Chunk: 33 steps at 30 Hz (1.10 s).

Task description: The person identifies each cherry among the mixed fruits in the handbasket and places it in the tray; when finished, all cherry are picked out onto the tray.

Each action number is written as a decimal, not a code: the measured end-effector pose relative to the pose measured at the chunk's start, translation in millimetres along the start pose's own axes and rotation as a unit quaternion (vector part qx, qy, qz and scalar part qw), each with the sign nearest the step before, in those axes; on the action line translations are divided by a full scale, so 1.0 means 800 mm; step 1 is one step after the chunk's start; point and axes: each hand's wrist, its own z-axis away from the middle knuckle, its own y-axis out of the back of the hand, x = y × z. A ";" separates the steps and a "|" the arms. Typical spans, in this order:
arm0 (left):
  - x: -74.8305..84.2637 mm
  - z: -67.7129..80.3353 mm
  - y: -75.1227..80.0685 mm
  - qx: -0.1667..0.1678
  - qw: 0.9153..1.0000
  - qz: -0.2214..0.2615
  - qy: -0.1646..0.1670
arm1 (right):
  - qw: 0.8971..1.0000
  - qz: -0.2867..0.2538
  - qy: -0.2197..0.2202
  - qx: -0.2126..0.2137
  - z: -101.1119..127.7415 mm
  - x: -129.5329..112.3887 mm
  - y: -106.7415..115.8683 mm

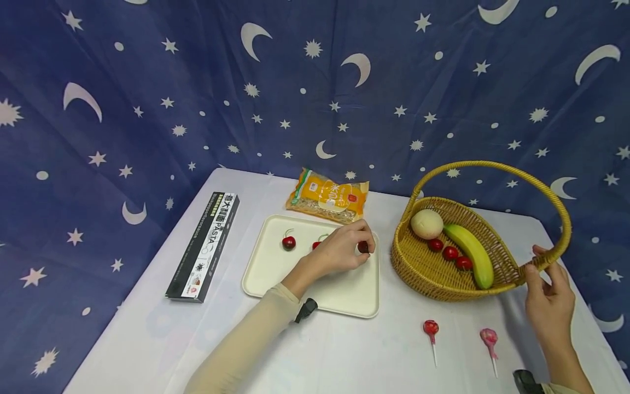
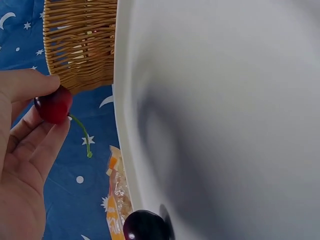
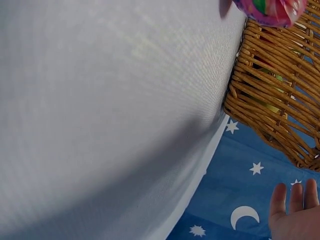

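Between thumb and fingers, my left hand (image 1: pixel 339 246) pinches a dark red cherry (image 2: pixel 54 105) with a green stem, over the right part of the cream tray (image 1: pixel 275 279). On the tray's left side lies another cherry (image 1: pixel 289 242); a further cherry (image 1: pixel 316 245) is partly hidden behind the left hand. My right hand (image 1: pixel 551 301) holds the wicker basket (image 1: pixel 428 284) at the right foot of its handle, thumb in front and fingers behind. In the basket are a banana (image 1: pixel 472 254), a pale round item (image 1: pixel 427 224) and three red cherries (image 1: pixel 450 253).
An orange food packet (image 1: pixel 330 194) lies behind the tray. Left of the tray is a black and white pasta box (image 1: pixel 203 246). A red lollipop (image 1: pixel 431 328) and a pink lollipop (image 1: pixel 489 337) lie in front of the basket. A starry blue cloth hangs behind the table.
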 end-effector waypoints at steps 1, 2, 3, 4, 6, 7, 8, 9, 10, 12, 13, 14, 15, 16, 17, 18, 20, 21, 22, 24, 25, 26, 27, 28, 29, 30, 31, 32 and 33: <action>-0.001 0.000 -0.002 -0.002 1.000 -0.002 0.000 | 1.000 0.000 0.001 0.000 0.000 0.001 0.000; -0.001 0.000 -0.003 -0.004 1.000 -0.004 0.001 | 1.000 0.002 0.005 0.000 0.001 0.001 0.001; -0.002 0.000 -0.003 -0.007 1.000 -0.005 0.002 | 1.000 0.002 0.009 0.000 0.001 0.002 0.001; -0.002 0.000 -0.003 -0.009 1.000 -0.006 0.004 | 1.000 0.003 0.012 0.000 0.001 0.002 0.001; -0.003 0.000 -0.003 -0.012 1.000 -0.005 0.007 | 1.000 0.001 0.018 0.001 0.000 0.002 0.000; -0.003 0.000 -0.003 -0.015 1.000 -0.005 0.009 | 1.000 0.000 0.021 0.000 0.000 0.002 0.000; -0.003 0.000 -0.003 -0.017 1.000 -0.005 0.011 | 1.000 0.000 0.023 0.000 0.000 0.002 0.000; -0.004 0.000 -0.004 -0.018 1.000 -0.005 0.011 | 1.000 0.000 0.022 0.000 0.001 0.002 0.000; -0.004 0.000 -0.004 -0.019 1.000 -0.007 0.012 | 1.000 0.000 0.021 0.000 0.001 0.002 0.000; -0.004 0.000 -0.005 -0.020 1.000 -0.009 0.012 | 1.000 0.003 0.026 0.000 0.001 0.003 0.000; -0.003 -0.001 -0.006 -0.021 1.000 -0.012 0.013 | 1.000 0.005 0.025 0.001 0.001 0.003 0.001; -0.003 -0.002 -0.006 -0.022 1.000 -0.013 0.013 | 1.000 0.007 0.026 0.003 0.000 0.003 0.002; -0.003 -0.002 -0.006 -0.022 1.000 -0.017 0.015 | 1.000 0.008 0.028 0.004 0.000 0.003 0.001; -0.003 -0.002 -0.006 -0.024 0.999 -0.019 0.017 | 0.999 0.007 0.032 0.005 0.001 0.004 0.001; -0.004 -0.002 -0.006 -0.028 0.999 -0.021 0.019 | 0.999 0.006 0.036 0.006 0.001 0.004 0.001; -0.004 -0.002 -0.006 -0.032 0.999 -0.025 0.021 | 0.999 0.004 0.038 0.008 0.001 0.004 0.001; -0.005 -0.003 -0.006 -0.044 0.998 -0.033 0.027 | 0.999 0.001 0.043 0.010 0.002 0.004 0.000; -0.006 -0.002 -0.006 -0.053 0.997 -0.037 0.032 | 0.999 0.001 0.045 0.010 0.002 0.004 0.000; -0.006 -0.002 -0.006 -0.062 0.997 -0.040 0.037 | 0.999 0.000 0.046 0.011 0.002 0.005 0.000; -0.007 -0.001 -0.006 -0.081 0.994 -0.048 0.046 | 0.999 -0.001 0.046 0.011 0.002 0.004 0.000; -0.008 0.000 -0.006 -0.090 0.993 -0.051 0.051 | 0.999 0.000 0.046 0.011 0.002 0.004 -0.001; -0.008 0.001 -0.006 -0.099 0.992 -0.055 0.055 | 0.999 -0.002 0.045 0.010 0.002 0.004 -0.001; -0.008 0.001 -0.006 -0.106 0.991 -0.057 0.058 | 0.999 -0.001 0.045 0.011 0.002 0.004 -0.001; -0.009 0.002 -0.006 -0.112 0.990 -0.060 0.060 | 0.999 -0.001 0.044 0.011 0.002 0.004 -0.001; -0.009 0.002 -0.006 -0.117 0.989 -0.062 0.062 | 0.999 -0.002 0.042 0.011 0.002 0.004 -0.001; -0.009 0.003 -0.006 -0.121 0.989 -0.064 0.064 | 0.999 -0.003 0.041 0.011 0.002 0.005 -0.001; -0.010 0.003 -0.006 -0.123 0.988 -0.065 0.065 | 0.999 -0.003 0.040 0.011 0.002 0.005 -0.001; -0.010 0.003 -0.006 -0.126 0.988 -0.064 0.066 | 0.999 -0.004 0.039 0.011 0.001 0.005 -0.001; -0.010 0.003 -0.007 -0.127 0.988 -0.063 0.067 | 0.999 -0.003 0.039 0.011 0.001 0.005 -0.001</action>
